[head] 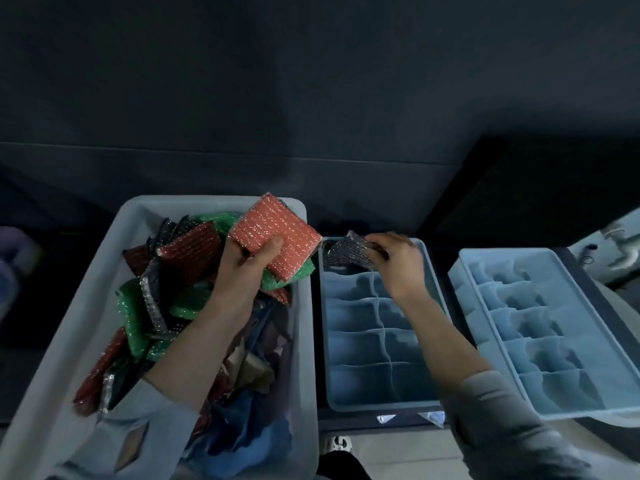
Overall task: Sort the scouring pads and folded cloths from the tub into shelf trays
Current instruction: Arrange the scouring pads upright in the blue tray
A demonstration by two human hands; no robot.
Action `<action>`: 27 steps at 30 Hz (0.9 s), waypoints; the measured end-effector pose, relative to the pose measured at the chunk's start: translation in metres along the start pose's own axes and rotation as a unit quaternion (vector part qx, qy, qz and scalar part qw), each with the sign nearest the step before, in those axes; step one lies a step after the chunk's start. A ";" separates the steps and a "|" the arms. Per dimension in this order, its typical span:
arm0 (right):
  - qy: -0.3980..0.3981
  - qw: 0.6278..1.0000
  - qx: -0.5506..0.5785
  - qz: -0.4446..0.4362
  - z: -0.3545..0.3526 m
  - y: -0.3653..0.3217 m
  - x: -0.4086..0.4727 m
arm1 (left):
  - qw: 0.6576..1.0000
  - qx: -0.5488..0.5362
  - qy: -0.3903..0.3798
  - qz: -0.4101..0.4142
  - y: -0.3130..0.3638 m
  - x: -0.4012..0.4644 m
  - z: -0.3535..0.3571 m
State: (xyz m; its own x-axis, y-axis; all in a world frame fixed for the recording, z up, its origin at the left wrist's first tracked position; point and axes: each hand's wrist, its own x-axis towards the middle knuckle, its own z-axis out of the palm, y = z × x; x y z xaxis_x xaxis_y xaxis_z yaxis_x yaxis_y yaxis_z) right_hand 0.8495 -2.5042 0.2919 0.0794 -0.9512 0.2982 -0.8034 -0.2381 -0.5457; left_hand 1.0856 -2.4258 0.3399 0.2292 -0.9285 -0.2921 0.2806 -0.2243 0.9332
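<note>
**Mia:** What are the hands doing?

**Ben:** The left hand [254, 263] is curled round a coral-red scouring pad [275, 237]. It holds the pad up over the far right corner of the big grey tub [304, 341]. The right hand [398, 263] is pinching a dark silvery scouring pad [346, 252] with its fingertips. That pad sits at the 12 o'clock end of the near blue tray [434, 292], right over the top pockets.

**Mia:** Where is all the other stuff?

**Ben:** In the tub. Green, red and dark pads [162, 289] are piled toward 10 o'clock. Folded cloths [249, 403] lie in a heap toward 5 o'clock. A second blue tray [554, 414] sits at 3 o'clock. All its pockets look bare. It sticks out a bit past the edge of the bench [398, 448].

**Mia:** What could go wrong?

**Ben:** I think the dark pad is wider than one pocket. If it is pushed in flat, it may sit on the thin walls and pop back out. The red pad is only held at its bottom corner, so it could slip and drop back into the pile. And the far tray hangs over the edge. A bump from the right arm could tip it off.

**Mia:** Is the job nearly done?

**Ben:** No. I'd say it has only just started, as the tub is very full.
</note>
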 end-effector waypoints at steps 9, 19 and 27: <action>-0.042 0.988 -0.098 -0.111 0.045 0.011 0.004 | 1.000 0.003 0.005 0.001 -0.006 0.000 -0.006; 0.003 0.983 0.181 0.027 0.010 -0.041 0.005 | 0.997 -0.055 -0.035 -0.044 -0.006 -0.002 -0.001; -0.139 0.897 0.410 0.088 -0.023 -0.070 -0.001 | 0.990 0.059 -0.124 -0.031 -0.002 -0.009 0.012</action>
State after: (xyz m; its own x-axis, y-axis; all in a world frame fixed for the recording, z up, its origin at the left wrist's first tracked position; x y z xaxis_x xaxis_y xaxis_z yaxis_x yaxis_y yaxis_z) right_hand 0.8923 -2.4817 0.3477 0.2285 -0.9735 0.0061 -0.1233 -0.0351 -0.9917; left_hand 1.0714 -2.4207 0.3435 -0.0255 -0.9528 -0.3025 0.1727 -0.3022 0.9375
